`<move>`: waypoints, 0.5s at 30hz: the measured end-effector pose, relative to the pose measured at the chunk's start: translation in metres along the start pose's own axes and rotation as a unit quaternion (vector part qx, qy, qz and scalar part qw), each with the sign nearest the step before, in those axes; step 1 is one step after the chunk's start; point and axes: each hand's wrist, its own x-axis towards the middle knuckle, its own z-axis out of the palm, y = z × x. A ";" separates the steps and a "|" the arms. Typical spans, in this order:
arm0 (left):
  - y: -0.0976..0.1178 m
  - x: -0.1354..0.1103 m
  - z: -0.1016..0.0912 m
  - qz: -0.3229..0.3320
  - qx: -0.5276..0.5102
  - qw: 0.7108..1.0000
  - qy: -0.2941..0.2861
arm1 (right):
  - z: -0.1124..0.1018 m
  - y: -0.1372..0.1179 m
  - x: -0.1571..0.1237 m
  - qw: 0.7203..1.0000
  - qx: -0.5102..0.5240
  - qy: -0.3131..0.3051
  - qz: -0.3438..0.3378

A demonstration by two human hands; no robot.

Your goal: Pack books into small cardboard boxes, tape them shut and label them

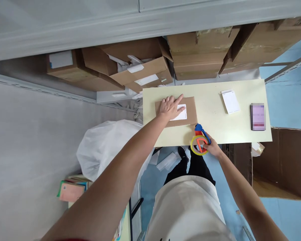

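A flat brown cardboard box [190, 113] with a white label [182, 113] lies on the pale yellow table [211, 97]. My left hand [169, 107] rests spread on top of the box, its fingers apart and partly over the label. In my right hand [212, 146] is a blue and red tape dispenser [198, 128] carrying a roll of yellow-edged tape [192, 149]. The dispenser's blue head is at the box's near right corner; whether it touches the box I cannot tell.
A pad of white labels [231, 101] and a phone [258, 116] lie on the table's right side. Cardboard boxes [195, 50] fill the shelf behind. An open carton [278, 160] stands at the right, and a white plastic bag [107, 144] bulges at the left.
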 end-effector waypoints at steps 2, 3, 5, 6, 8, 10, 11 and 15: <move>0.002 -0.007 0.002 -0.049 -0.016 0.999 -0.001 | 0.004 -0.016 0.016 0.999 0.032 0.037 -0.019; 0.003 -0.010 0.002 -0.063 -0.020 0.998 -0.001 | 0.002 -0.029 0.028 0.997 0.049 0.048 -0.024; 0.003 -0.012 0.001 -0.046 -0.015 0.999 0.006 | -0.008 -0.059 0.056 0.997 0.076 0.029 -0.014; 0.003 -0.009 0.001 -0.017 -0.007 1.000 0.012 | -0.014 -0.073 0.069 0.997 0.079 0.010 0.000; 0.001 0.001 -0.001 0.051 0.008 0.999 0.017 | -0.025 -0.095 0.092 0.998 0.060 -0.032 0.019; -0.001 0.014 -0.002 0.091 0.010 0.996 0.012 | -0.031 -0.106 0.107 0.999 0.030 -0.032 0.016; -0.002 0.019 -0.001 0.095 0.007 0.995 0.010 | -0.031 -0.107 0.111 1.000 0.016 -0.024 0.007; -0.004 0.025 0.002 0.072 -0.004 0.997 0.008 | -0.028 -0.081 0.099 0.999 -0.008 -0.004 -0.050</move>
